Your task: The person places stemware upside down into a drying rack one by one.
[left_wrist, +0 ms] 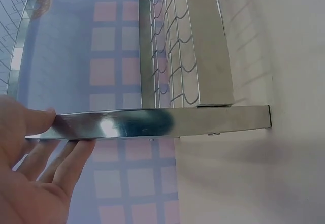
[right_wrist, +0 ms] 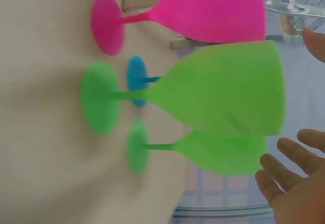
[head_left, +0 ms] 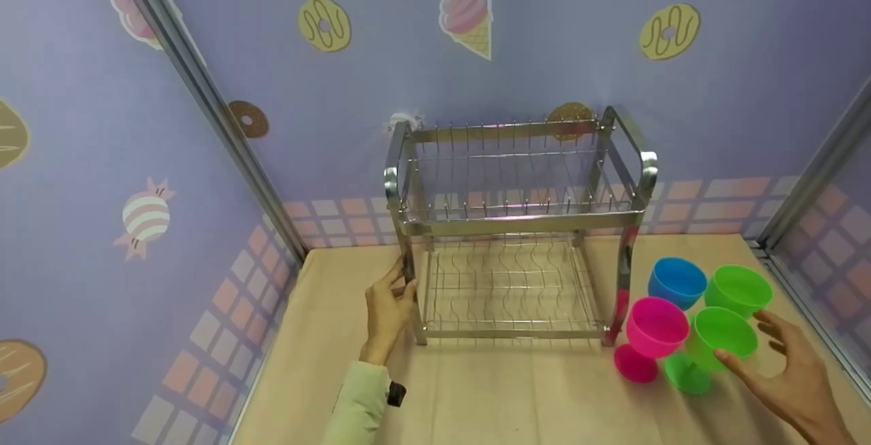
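gripping a metal rack [head_left: 522, 226] with left hand [head_left: 389, 310], right hand [head_left: 795, 371] spread apart, near a green goblet [head_left: 722, 339]

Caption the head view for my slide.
Left hand gripping a metal rack, right hand open near a pink goblet, a blue goblet, two green goblets.

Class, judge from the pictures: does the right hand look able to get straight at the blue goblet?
Probably not: the front green goblet and the back green goblet stand between the right hand and the blue goblet, so it would likely need to reach over them.
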`<action>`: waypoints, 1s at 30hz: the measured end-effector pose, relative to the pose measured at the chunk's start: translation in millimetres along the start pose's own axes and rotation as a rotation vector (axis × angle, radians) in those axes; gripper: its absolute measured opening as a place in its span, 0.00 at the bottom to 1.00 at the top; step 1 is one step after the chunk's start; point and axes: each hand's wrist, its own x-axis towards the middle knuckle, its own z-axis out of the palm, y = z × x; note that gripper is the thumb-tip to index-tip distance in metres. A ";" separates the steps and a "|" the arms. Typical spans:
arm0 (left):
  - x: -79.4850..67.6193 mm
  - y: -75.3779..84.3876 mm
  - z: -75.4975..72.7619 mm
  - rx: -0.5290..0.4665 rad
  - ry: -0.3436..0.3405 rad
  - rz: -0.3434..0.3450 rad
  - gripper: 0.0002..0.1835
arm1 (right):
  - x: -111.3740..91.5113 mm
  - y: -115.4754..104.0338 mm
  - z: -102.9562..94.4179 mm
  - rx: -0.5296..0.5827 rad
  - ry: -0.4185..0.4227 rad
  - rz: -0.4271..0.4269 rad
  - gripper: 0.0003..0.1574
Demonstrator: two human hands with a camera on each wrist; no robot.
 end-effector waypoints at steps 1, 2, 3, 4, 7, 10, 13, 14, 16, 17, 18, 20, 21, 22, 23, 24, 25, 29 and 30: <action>0.0 0.1 0.1 -0.005 0.002 -0.006 0.29 | -2.2 2.1 3.9 0.013 -0.023 0.038 0.64; -0.3 0.3 0.3 -0.009 0.003 -0.014 0.29 | -4.2 4.2 7.0 0.027 -0.053 0.083 0.66; -0.7 0.6 0.5 -0.017 -0.001 -0.027 0.29 | -5.8 6.7 10.2 0.041 -0.079 0.125 0.68; -0.9 0.9 0.8 -0.024 -0.004 -0.039 0.28 | -7.1 9.4 13.1 0.061 -0.103 0.166 0.70; -2.3 1.9 2.1 -0.032 -0.010 -0.081 0.28 | -9.4 16.9 21.3 0.117 -0.160 0.264 0.74; -2.8 3.7 3.4 -0.030 0.000 -0.091 0.28 | -10.5 23.5 32.0 0.180 -0.182 0.317 0.76; -2.8 5.8 3.3 -0.027 0.023 -0.100 0.28 | -10.3 27.2 45.1 0.210 -0.191 0.380 0.76; -2.6 6.5 3.3 -0.025 0.030 -0.097 0.28 | -10.0 28.0 49.5 0.214 -0.191 0.401 0.76; -2.3 7.4 3.3 -0.018 0.040 -0.097 0.28 | -10.0 30.1 57.5 0.228 -0.181 0.448 0.74; -2.3 7.7 3.3 -0.013 0.043 -0.102 0.28 | -10.4 31.1 61.0 0.237 -0.174 0.473 0.73; -2.2 7.8 3.5 -0.009 0.047 -0.103 0.27 | -11.0 32.1 63.8 0.252 -0.166 0.496 0.72; -2.2 7.7 4.1 -0.002 0.050 -0.105 0.25 | -12.9 34.3 67.7 0.283 -0.144 0.525 0.68; -1.9 7.3 4.3 -0.003 0.048 -0.109 0.25 | -14.4 35.3 68.9 0.304 -0.129 0.532 0.66; -1.9 7.1 4.6 -0.006 0.046 -0.112 0.25 | -16.0 36.2 69.7 0.327 -0.113 0.534 0.63; -1.6 6.7 4.6 -0.012 0.045 -0.117 0.25 | -17.8 37.0 70.4 0.349 -0.098 0.526 0.61; -1.4 6.7 4.8 -0.018 0.044 -0.117 0.25 | -19.6 37.8 71.1 0.367 -0.080 0.513 0.58; -1.1 6.3 5.0 -0.023 0.043 -0.111 0.26 | -21.3 38.3 71.7 0.383 -0.063 0.496 0.56; -1.8 6.5 4.9 -0.036 0.053 -0.096 0.26 | -25.6 37.5 74.2 0.426 -0.017 0.453 0.51; -2.2 6.4 4.8 -0.035 0.057 -0.091 0.25 | -25.9 36.7 75.0 0.425 -0.013 0.449 0.51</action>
